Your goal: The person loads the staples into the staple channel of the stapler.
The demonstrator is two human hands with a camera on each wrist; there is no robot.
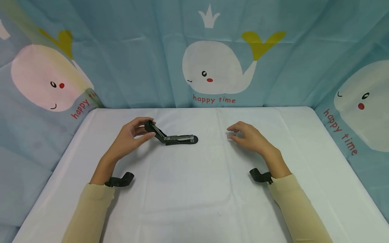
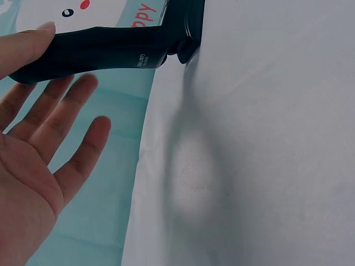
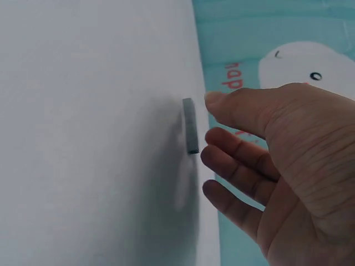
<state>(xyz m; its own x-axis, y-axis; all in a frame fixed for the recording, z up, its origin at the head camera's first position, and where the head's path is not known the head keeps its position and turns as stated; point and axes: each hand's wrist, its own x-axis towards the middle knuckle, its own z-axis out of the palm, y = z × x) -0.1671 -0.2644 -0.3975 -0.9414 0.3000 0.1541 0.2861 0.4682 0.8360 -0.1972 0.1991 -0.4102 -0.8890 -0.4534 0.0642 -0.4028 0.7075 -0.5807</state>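
A black stapler point(image 1: 181, 139) is folded open on the white cloth, its base lying flat and pointing right, its upper arm tilted up to the left. My left hand point(image 1: 126, 137) pinches the raised end between thumb and fingers. In the left wrist view the thumb lies on one side of the stapler point(image 2: 105, 52), with fingertips at the other. My right hand point(image 1: 251, 137) hovers apart from the stapler, thumb and fingers loosely bent with a gap between them. Just beyond its fingertips, a grey staple strip point(image 3: 191, 126) lies on the cloth, mostly hidden by the hand in the head view.
A white cloth covers the table point(image 1: 188, 202). Behind and at both sides hangs a blue curtain point(image 1: 136, 67) with whale prints. Black wrist cameras, one on the left wrist point(image 1: 121, 180) and one on the right wrist point(image 1: 259, 176), stick out inward over the table.
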